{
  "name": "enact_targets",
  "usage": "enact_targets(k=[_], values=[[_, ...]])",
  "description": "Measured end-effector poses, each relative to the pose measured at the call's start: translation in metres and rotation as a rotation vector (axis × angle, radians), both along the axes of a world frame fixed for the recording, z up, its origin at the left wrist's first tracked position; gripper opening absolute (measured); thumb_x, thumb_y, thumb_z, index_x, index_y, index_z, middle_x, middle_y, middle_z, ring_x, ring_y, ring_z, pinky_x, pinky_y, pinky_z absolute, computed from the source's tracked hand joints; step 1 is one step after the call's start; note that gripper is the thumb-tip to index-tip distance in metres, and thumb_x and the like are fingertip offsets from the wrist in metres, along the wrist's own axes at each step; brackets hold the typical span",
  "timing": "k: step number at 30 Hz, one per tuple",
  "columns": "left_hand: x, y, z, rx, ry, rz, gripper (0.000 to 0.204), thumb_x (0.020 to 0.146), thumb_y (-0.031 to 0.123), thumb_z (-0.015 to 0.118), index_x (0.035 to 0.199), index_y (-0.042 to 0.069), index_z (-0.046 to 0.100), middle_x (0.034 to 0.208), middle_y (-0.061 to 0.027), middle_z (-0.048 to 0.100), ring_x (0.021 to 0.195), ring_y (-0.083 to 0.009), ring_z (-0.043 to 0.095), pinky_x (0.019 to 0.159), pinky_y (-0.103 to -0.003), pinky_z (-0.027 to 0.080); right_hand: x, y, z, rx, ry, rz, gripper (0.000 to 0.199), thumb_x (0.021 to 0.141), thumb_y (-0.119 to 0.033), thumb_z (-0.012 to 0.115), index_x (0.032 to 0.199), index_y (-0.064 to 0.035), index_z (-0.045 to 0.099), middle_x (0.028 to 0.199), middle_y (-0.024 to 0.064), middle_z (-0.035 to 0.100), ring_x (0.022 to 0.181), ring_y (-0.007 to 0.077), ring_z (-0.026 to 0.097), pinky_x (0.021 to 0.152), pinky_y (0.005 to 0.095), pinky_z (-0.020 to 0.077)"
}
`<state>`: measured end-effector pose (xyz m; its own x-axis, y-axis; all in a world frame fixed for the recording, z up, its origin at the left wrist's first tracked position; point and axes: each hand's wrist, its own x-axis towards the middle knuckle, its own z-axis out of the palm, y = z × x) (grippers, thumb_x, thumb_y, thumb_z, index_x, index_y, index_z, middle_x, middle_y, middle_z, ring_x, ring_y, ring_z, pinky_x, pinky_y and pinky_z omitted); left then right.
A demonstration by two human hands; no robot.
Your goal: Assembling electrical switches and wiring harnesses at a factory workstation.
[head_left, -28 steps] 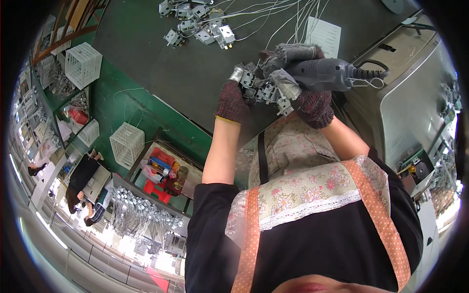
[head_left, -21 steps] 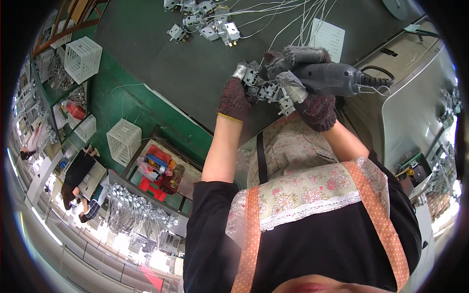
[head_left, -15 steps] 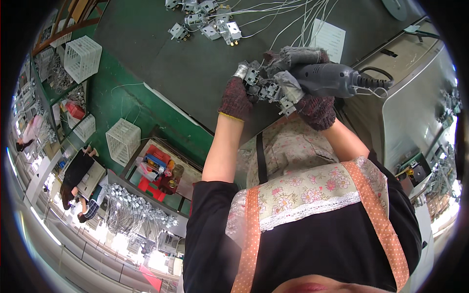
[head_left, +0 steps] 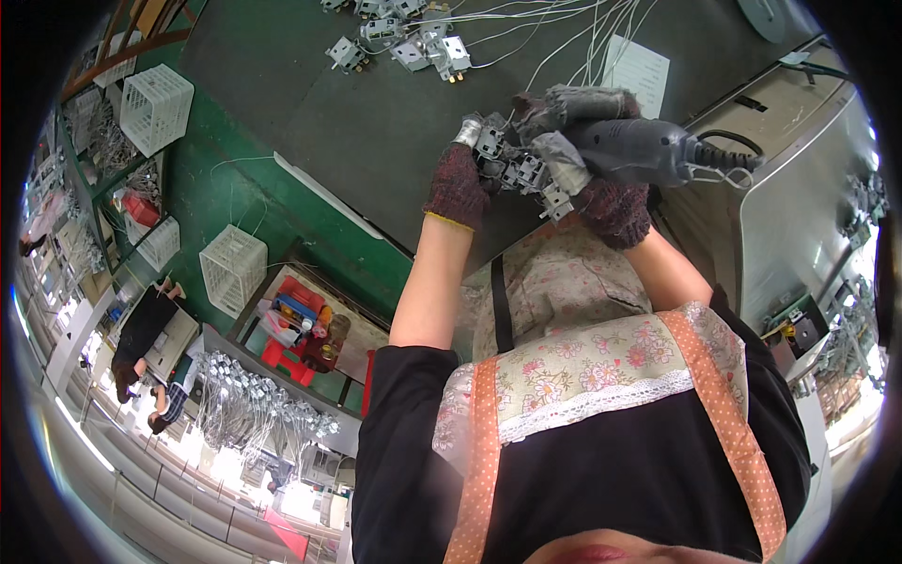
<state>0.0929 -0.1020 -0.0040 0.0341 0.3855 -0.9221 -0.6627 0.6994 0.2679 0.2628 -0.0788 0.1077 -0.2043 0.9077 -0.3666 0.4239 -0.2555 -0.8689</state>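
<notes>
Distant person [head_left: 43,218] shifted, grey tool [head_left: 631,150] held, dark tabletop [head_left: 282,103], green floor [head_left: 211,193]

Best lane I can see: upper left of frame, open bench [head_left: 301,103] between parts pile [head_left: 409,42] and left hand [head_left: 458,183]. Bench's left side lets a hand in too. Top centre is bad: wires [head_left: 526,13] fan across, paper [head_left: 639,75] just right of them. No passage between left and right hand [head_left: 613,211]: metal parts [head_left: 524,173] plug the gap, power tool [head_left: 634,150] blocks right of that. Its cord [head_left: 719,155] juts toward the panel [head_left: 794,188]; can't tell clearance. From below, apron [head_left: 564,282] and forearms [head_left: 432,282] obstruct.
</notes>
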Motion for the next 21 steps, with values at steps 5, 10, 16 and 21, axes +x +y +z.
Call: enact_targets(k=[5, 10, 16, 21], values=[[0.004, 0.004, -0.004, -0.065, -0.011, 0.009, 0.034, 0.095, 0.041, 0.053, 0.101, 0.01, 0.066, 0.084, -0.0039, 0.067, 0.067, -0.0159, 0.065, 0.054, -0.03, 0.054, -0.003, -0.001, 0.002, 0.07, 0.015, 0.007, 0.027, 0.088, -0.02, 0.066, 0.111, -0.0078, 0.065, 0.112, 0.0102, 0.065, 0.101, 0.0224, 0.063, 0.086, 0.0344, 0.05], [0.001, 0.001, -0.004, 0.018, -0.053, 0.003, 0.033, 0.095, 0.041, 0.053, 0.101, 0.011, 0.066, 0.09, -0.0033, 0.068, 0.073, -0.0147, 0.066, 0.057, -0.031, 0.054, 0.0, 0.011, -0.002, 0.3, 0.055, -0.024, 0.025, 0.087, -0.023, 0.067, 0.107, -0.0078, 0.066, 0.108, 0.0101, 0.066, 0.097, 0.0224, 0.065, 0.082, 0.0335, 0.0513], [-0.025, -0.026, -0.02, 0.468, 1.289, -1.231, 0.034, 0.093, 0.034, 0.057, 0.115, 0.008, 0.061, 0.096, -0.0182, 0.067, 0.078, -0.0303, 0.066, 0.069, -0.04, 0.056, 0.01, 0.027, -0.047, 0.299, 0.621, -0.221, 0.031, 0.084, -0.005, 0.064, 0.115, -0.0057, 0.062, 0.115, 0.0099, 0.065, 0.105, 0.0193, 0.063, 0.088, 0.0339, 0.0501], [-0.006, 0.02, 0.044, 0.736, 1.681, -0.839, 0.032, 0.093, 0.03, 0.057, 0.119, 0.011, 0.061, 0.095, -0.0163, 0.067, 0.082, -0.0338, 0.065, 0.074, -0.039, 0.054, -0.003, 0.049, -0.075, 0.481, 0.109, -0.074, 0.031, 0.081, 0.001, 0.068, 0.111, -0.0009, 0.059, 0.104, 0.0091, 0.067, 0.095, 0.0145, 0.065, 0.081, 0.0287, 0.0543]])
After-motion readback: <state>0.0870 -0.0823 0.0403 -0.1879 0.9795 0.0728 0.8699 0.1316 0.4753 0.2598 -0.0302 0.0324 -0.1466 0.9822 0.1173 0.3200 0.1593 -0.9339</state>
